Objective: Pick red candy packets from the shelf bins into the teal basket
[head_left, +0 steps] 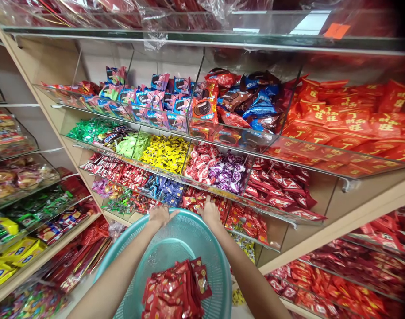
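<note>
A teal plastic basket (218, 248) stands below and in front of the shelves, with a pile of small red packets (175, 290) in it. My left hand (160, 215) is closed on the far rim of the basket, its thumb pointing right along the edge. Just beyond the rim, my right hand (210, 212) reaches to a low compartment of red packets (193, 199), one finger stretched toward them. Nothing shows in this hand, though part of its fingers is hard to make out.
Clear-fronted shelves hold yellow-wrapped sweets (165, 153), purple-wrapped sweets (229, 172), blue packets (164, 188) and large red bags (348, 119). A wooden side panel (341, 221) slants at right. More stocked shelves (26, 199) stand at left.
</note>
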`<state>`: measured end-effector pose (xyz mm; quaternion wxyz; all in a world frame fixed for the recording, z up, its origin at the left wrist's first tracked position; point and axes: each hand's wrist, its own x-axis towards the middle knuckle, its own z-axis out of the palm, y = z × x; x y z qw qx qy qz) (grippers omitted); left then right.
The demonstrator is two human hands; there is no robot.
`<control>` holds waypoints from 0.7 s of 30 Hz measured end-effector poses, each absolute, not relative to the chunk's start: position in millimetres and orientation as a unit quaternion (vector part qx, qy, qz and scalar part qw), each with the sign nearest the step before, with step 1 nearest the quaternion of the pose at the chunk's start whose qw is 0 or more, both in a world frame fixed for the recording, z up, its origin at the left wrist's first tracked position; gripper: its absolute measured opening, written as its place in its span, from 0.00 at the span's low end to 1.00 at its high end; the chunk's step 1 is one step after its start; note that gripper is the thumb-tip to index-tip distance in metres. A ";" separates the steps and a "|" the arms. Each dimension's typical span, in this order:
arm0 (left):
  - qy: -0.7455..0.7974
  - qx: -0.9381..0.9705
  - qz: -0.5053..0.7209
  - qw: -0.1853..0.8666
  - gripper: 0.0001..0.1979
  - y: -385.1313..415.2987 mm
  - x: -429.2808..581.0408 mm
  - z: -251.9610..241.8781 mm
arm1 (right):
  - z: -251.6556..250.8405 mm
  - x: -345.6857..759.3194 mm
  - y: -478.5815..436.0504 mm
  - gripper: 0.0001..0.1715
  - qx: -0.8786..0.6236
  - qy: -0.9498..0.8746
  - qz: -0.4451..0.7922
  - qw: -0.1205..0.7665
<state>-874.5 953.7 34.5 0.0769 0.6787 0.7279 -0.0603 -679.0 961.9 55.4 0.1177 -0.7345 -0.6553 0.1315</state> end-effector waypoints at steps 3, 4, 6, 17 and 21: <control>0.729 0.678 -0.055 0.078 0.39 953.8 -874.9 33.9 | 67.7 -672.1 949.7 0.31 -0.719 -0.662 0.139 0.162; 0.729 0.679 -0.053 0.077 0.39 954.1 -875.2 33.3 | 71.7 -671.1 943.8 0.31 -0.710 -0.667 0.140 0.177; 0.728 0.679 -0.051 0.079 0.39 955.0 -875.7 31.9 | 77.0 -672.0 930.2 0.32 -0.688 -0.680 0.151 0.206; 0.724 0.684 -0.056 0.066 0.39 954.8 -876.2 28.5 | 2.1 -701.1 884.6 0.32 -0.611 -0.757 0.231 0.015; 0.726 0.682 -0.058 0.064 0.39 953.8 -875.6 30.0 | -16.3 -705.7 883.9 0.32 -0.610 -0.762 0.216 -0.023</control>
